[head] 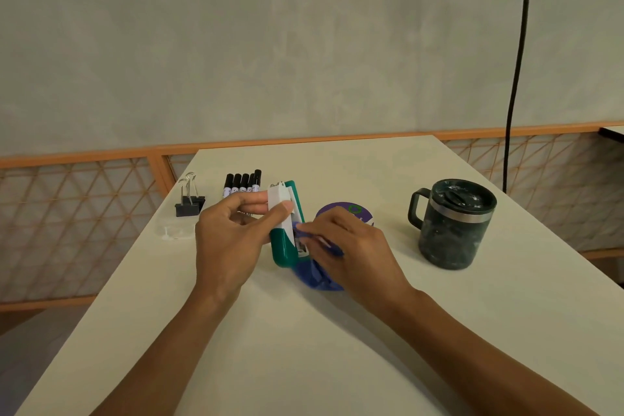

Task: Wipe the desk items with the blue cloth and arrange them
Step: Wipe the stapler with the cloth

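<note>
A green-and-white stapler [283, 248] is gripped by the left hand [229, 240] near the middle of the desk [304, 348]. The blue cloth [314, 276] is pinched by the right hand [351, 246] and pressed against the stapler.

Black cable [516, 78] hangs right; orange-framed lattice [77, 213] behind.

At the middle of the white desk [304, 348], the left hand [229, 240] grips a green and white stapler [285, 248]. The right hand [351, 246] presses a blue cloth [317, 277] against the stapler's right side. Black markers [241, 184] and binder clips [189, 204] lie far left. A lidded dark green mug [452, 226] stands to the right.
</note>
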